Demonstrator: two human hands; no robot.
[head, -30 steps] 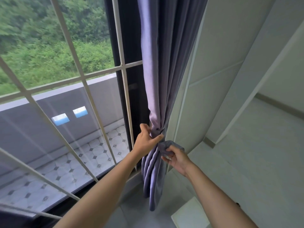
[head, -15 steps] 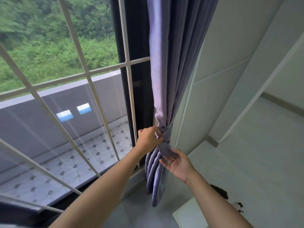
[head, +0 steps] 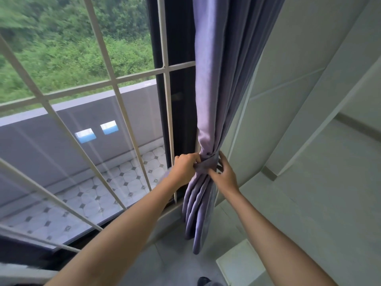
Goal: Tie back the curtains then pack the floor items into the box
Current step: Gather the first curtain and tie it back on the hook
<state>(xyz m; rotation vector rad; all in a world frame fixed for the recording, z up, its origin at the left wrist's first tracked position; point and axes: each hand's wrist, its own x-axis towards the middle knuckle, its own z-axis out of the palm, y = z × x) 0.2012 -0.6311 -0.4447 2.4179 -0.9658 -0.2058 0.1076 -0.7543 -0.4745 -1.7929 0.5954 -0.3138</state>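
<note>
A purple curtain (head: 218,83) hangs bunched against the right side of the window. A tieback band (head: 207,164) of the same cloth wraps round it at hand height. My left hand (head: 185,168) pinches the band's left end against the folds. My right hand (head: 225,174) presses on the band from the right, thumb in front and fingers spread behind the curtain. Below the band the curtain's pleats (head: 195,213) hang loose toward the floor.
A window with white bars (head: 115,83) fills the left side, its dark frame (head: 179,79) next to the curtain. A white wall (head: 288,100) stands right of it. On the floor lie a pale flat board (head: 241,263) and a dark item (head: 204,281) at the bottom edge.
My right hand let go of the band's loose end below the curtain and rose to the band's right side. My left hand stayed gripping at the band.
</note>
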